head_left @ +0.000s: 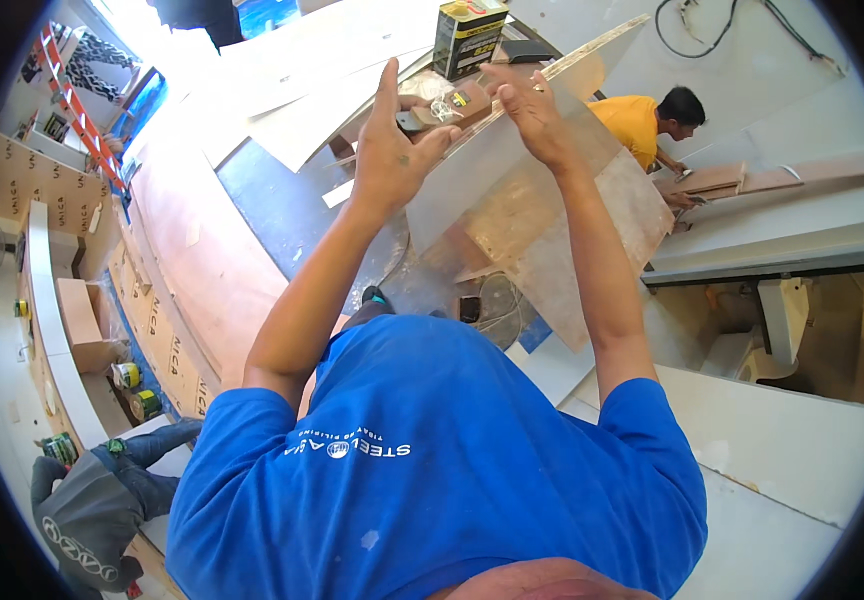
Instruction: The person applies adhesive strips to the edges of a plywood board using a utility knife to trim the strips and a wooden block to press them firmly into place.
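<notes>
My left hand (397,152) is raised over the work area, its fingers apart and its thumb stretched to the right. Across from it is my right hand (534,112), also open, with its palm turned partly toward the left one. Between the two hands sits a small brown block-shaped tool (474,104) with a yellow-and-black label, whitish strands on top and a dark end near my left hand. Its exact kind is unclear. The tool appears to lie along the rough wooden edge of a pale panel (472,185), which slants up to the right.
A black-and-yellow rectangular can (468,40) stands beyond my hands. Pale sheets (322,75) lie at the back left. A person in yellow (642,125) works by boards at the right; another in grey (102,510) bends at lower left. An orange ladder (80,105) leans far left.
</notes>
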`<action>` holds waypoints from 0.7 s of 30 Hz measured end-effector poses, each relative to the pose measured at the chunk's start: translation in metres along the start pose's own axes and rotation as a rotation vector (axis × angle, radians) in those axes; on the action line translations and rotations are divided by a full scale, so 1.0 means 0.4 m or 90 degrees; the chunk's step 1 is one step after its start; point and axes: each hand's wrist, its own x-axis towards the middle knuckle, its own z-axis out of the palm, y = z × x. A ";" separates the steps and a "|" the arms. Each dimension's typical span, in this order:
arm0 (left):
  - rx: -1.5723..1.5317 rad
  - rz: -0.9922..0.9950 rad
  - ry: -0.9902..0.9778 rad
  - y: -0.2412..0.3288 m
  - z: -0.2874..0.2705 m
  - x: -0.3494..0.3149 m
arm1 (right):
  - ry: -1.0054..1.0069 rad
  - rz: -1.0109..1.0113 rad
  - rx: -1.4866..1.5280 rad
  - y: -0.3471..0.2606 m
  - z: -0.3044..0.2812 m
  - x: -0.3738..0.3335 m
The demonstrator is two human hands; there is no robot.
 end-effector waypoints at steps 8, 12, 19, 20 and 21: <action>0.138 0.087 0.009 0.061 0.058 -0.056 | 0.030 -0.056 0.092 -0.055 -0.022 -0.009; 0.156 0.068 -0.004 0.045 0.052 -0.062 | -0.154 -0.151 0.026 -0.135 -0.032 -0.014; 0.177 0.077 -0.061 0.065 0.064 -0.057 | -0.088 -0.166 0.179 -0.063 -0.059 -0.018; 0.189 0.069 -0.061 0.062 0.059 -0.055 | 0.003 -0.135 0.241 -0.097 -0.079 -0.030; 0.200 0.061 -0.062 0.059 0.055 -0.051 | 0.095 -0.102 0.301 -0.127 -0.111 -0.047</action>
